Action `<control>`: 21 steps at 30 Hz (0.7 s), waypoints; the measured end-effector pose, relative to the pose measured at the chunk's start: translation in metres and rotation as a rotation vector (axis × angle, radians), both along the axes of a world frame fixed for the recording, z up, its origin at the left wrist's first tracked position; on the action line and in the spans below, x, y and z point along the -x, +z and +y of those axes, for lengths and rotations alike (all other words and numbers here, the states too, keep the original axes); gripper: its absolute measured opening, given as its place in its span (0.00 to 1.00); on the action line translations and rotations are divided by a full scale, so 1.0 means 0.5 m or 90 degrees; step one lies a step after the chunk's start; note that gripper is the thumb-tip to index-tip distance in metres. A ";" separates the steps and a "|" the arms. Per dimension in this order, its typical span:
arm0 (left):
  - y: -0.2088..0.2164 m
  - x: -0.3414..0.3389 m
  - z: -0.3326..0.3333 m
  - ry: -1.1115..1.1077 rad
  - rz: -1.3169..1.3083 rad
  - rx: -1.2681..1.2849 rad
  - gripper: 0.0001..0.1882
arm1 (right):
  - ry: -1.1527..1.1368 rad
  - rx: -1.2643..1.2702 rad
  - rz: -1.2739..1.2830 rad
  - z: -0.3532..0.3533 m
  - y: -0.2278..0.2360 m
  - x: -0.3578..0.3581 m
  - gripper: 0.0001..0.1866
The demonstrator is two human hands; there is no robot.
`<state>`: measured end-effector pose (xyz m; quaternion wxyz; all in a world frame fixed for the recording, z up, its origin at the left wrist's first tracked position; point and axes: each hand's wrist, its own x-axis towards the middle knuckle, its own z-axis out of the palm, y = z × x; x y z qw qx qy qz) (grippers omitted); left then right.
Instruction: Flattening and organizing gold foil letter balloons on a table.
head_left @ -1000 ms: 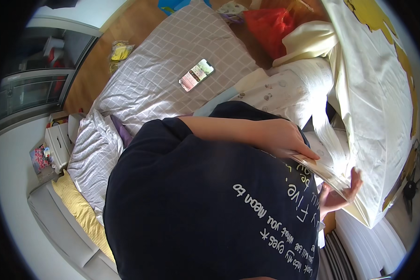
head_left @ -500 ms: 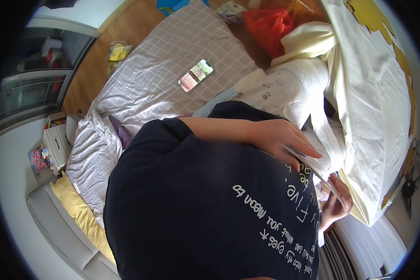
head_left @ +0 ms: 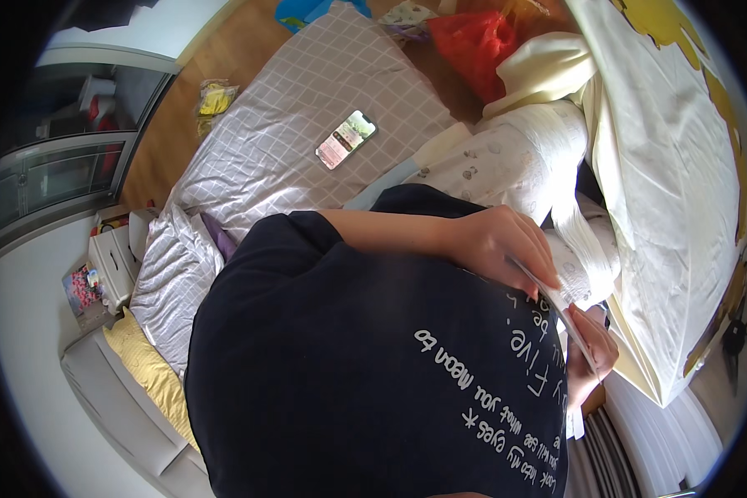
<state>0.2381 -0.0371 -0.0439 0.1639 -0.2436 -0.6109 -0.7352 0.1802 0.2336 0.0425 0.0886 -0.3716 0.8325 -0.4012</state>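
A thin, flat, pale object [head_left: 578, 339] shows almost edge-on in front of my dark shirt [head_left: 332, 357], at the right. My right hand [head_left: 596, 347] grips its lower right part, fingers bent over the edge. At its upper left end is my left hand [head_left: 506, 247], fingers curled down and closed against the edge. The face of the flat object is turned away, so its kind is unclear. My right forearm is mostly hidden behind my body. Beyond the hands are my patterned light trousers [head_left: 481, 170].
A lit phone [head_left: 346, 141] lies on the grey checked bedding [head_left: 290, 91]. A red bag [head_left: 473, 50] is on the wooden floor at the back. White-and-yellow fabric [head_left: 656, 191] hangs at the right, and a yellow pillow [head_left: 145, 369] lies at the left.
My left hand's fingers were more stretched out and have curled in against the flat object. My right hand and the object have shifted slightly up and left.
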 end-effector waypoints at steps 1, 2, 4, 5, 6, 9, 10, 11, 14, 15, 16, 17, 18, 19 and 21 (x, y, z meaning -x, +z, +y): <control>-0.003 0.006 -0.001 -0.014 0.034 -0.004 0.18 | -0.006 -0.007 0.007 0.003 -0.003 0.004 0.10; -0.001 0.007 -0.002 -0.015 0.030 -0.002 0.18 | -0.007 -0.006 0.004 0.002 -0.003 0.008 0.10; 0.008 0.008 -0.006 -0.046 -0.042 0.025 0.15 | 0.015 0.001 0.009 -0.002 0.001 0.018 0.07; 0.011 0.012 -0.008 -0.046 -0.044 0.025 0.15 | 0.014 0.001 0.006 -0.003 0.003 0.024 0.07; 0.015 0.017 -0.010 -0.051 -0.034 0.034 0.14 | 0.014 0.001 0.013 -0.004 0.005 0.029 0.07; 0.015 0.030 -0.018 -0.063 -0.014 0.052 0.14 | 0.009 0.000 0.034 -0.003 0.009 0.038 0.06; 0.013 0.036 -0.019 -0.068 -0.001 0.062 0.16 | 0.006 -0.001 0.041 0.001 0.009 0.042 0.06; 0.010 0.041 -0.017 -0.072 -0.003 0.061 0.16 | 0.002 -0.001 0.049 0.005 0.009 0.045 0.06; 0.005 0.055 -0.011 -0.094 -0.014 0.052 0.16 | 0.003 0.006 0.076 0.024 0.004 0.059 0.07; 0.008 0.060 -0.009 -0.103 -0.004 0.080 0.20 | 0.018 -0.003 0.051 0.047 0.001 0.074 0.09; 0.008 0.063 -0.005 -0.111 0.007 0.106 0.24 | 0.033 -0.014 0.025 0.077 0.000 0.091 0.10; 0.006 0.066 0.000 -0.112 0.005 0.104 0.24 | 0.033 -0.016 0.022 0.111 -0.003 0.103 0.10; 0.003 0.070 0.008 -0.113 -0.041 0.103 0.23 | -0.010 -0.012 0.002 0.154 -0.010 0.112 0.10; 0.002 0.073 0.010 -0.114 -0.084 0.096 0.22 | -0.052 -0.015 -0.017 0.195 -0.008 0.116 0.10; -0.007 0.077 0.012 -0.104 -0.119 0.108 0.21 | -0.293 -0.063 -0.067 0.296 0.002 0.116 0.11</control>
